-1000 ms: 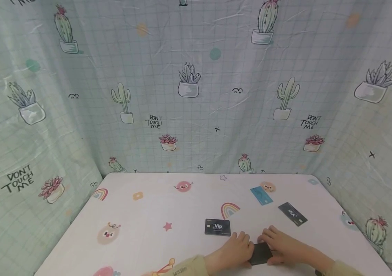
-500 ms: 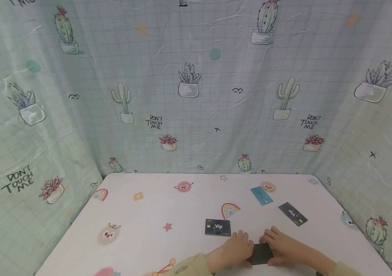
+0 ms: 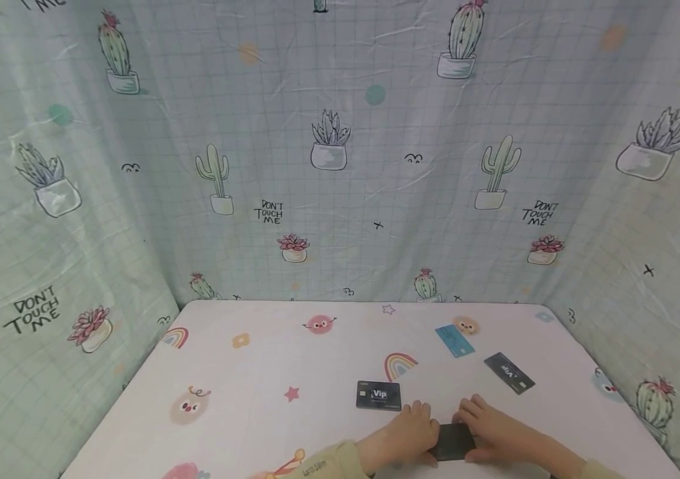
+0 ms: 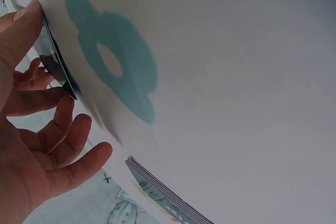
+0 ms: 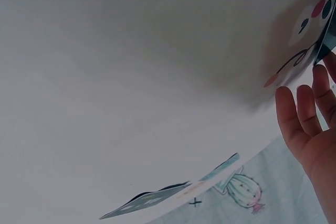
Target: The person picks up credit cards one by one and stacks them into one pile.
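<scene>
A dark card (image 3: 456, 442) lies between the two hands near the table's front edge. My left hand (image 3: 404, 436) pinches its left side between thumb and fingers; in the left wrist view the card (image 4: 59, 66) looks thin and glossy, the other fingers loosely bent. On the right side my right hand (image 3: 503, 429) holds the same card by its edge. Only part of that grip shows in the right wrist view, where the card (image 5: 326, 38) is cut off by the frame. Just beyond the left hand sits a black "Vip" card (image 3: 378, 395), which appears as a layered stack (image 4: 165, 195) from the left wrist.
Farther back on the right lie a second black "Vip" card (image 3: 509, 372) and a blue card (image 3: 455, 340). The white table (image 3: 244, 386) has printed cartoon figures. A cactus-print curtain (image 3: 340, 199) encloses its back and sides.
</scene>
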### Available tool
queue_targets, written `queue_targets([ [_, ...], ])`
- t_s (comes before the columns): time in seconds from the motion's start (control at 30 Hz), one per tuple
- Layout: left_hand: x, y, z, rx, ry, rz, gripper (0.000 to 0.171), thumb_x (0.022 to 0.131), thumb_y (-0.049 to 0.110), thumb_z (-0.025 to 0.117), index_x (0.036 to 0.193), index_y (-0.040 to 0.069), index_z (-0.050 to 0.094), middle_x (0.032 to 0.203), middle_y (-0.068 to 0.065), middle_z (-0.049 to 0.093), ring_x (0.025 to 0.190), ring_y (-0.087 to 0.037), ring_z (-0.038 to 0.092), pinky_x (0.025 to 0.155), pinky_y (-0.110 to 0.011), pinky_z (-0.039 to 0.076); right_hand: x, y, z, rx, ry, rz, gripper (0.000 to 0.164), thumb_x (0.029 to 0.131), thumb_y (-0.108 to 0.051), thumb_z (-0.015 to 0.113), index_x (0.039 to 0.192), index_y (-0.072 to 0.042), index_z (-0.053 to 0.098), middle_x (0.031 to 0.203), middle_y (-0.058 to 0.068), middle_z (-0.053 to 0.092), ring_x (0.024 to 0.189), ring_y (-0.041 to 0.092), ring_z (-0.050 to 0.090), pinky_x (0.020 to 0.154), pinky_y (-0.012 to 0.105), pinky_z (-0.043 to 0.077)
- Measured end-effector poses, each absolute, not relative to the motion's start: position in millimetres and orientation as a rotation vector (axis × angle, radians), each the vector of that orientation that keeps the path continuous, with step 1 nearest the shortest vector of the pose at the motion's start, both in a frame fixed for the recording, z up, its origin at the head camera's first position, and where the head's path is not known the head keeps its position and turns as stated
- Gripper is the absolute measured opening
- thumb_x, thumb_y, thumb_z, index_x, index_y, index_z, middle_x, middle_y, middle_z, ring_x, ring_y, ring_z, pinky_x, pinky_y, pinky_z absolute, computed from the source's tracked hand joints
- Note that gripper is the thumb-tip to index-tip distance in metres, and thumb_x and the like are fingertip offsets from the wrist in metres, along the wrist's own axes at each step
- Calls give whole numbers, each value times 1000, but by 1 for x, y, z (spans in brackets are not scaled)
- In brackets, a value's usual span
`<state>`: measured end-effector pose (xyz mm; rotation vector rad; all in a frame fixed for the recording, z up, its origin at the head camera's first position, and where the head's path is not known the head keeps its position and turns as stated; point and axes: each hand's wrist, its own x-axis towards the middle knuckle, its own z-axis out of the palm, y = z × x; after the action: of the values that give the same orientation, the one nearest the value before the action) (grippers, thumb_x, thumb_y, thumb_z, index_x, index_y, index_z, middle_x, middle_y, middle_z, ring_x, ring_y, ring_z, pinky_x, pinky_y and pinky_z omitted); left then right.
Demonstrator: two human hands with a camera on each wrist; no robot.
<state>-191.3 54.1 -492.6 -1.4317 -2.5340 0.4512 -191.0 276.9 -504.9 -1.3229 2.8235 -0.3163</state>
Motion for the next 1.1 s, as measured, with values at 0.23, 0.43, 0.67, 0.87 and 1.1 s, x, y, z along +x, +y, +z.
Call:
queue_targets([
  [0.23, -189, 53, -490, -1420, -2564, 426, 49, 71, 63, 55, 92, 19, 58, 78, 6, 48, 69, -6, 35, 61, -18, 34, -190, 277, -506, -1381, 2845, -341, 49, 77, -52, 57, 107, -14, 53, 97, -11, 41, 87, 0, 31, 67, 20, 40],
  [0.43, -187, 53, -490, -1384, -2518, 447, 50, 69, 65, 55, 93, 21, 58, 78, 7, 49, 69, -6, 36, 61, -19, 34, -188, 277, -507, -1370, 2883, -311, 48, 78, -53, 56, 108, -16, 52, 98, -12, 44, 87, 0, 33, 68, 20, 42],
  [0.67, -186, 53, -493, -1368, -2521, 441, 51, 69, 65, 54, 94, 21, 58, 80, 8, 51, 72, -6, 38, 64, -20, 37, -182, 276, -510, -1317, 2945, -141, 52, 80, -58, 51, 111, -16, 52, 99, -13, 45, 87, 0, 35, 67, 19, 42],
  [0.87, -185, 52, -493, -1370, -2500, 452, 50, 70, 65, 53, 94, 21, 58, 81, 7, 52, 72, -6, 40, 66, -20, 39, -181, 274, -509, -1347, 2954, -90, 54, 80, -59, 48, 112, -16, 52, 97, -11, 46, 86, 2, 36, 65, 19, 39],
  [1.1, -186, 51, -492, -1390, -2500, 460, 50, 73, 64, 52, 98, 21, 59, 83, 7, 53, 74, -6, 42, 68, -21, 42, -180, 272, -504, -1280, 2925, 85, 61, 80, -65, 40, 114, -17, 52, 99, -7, 51, 86, 8, 44, 69, 25, 44],
])
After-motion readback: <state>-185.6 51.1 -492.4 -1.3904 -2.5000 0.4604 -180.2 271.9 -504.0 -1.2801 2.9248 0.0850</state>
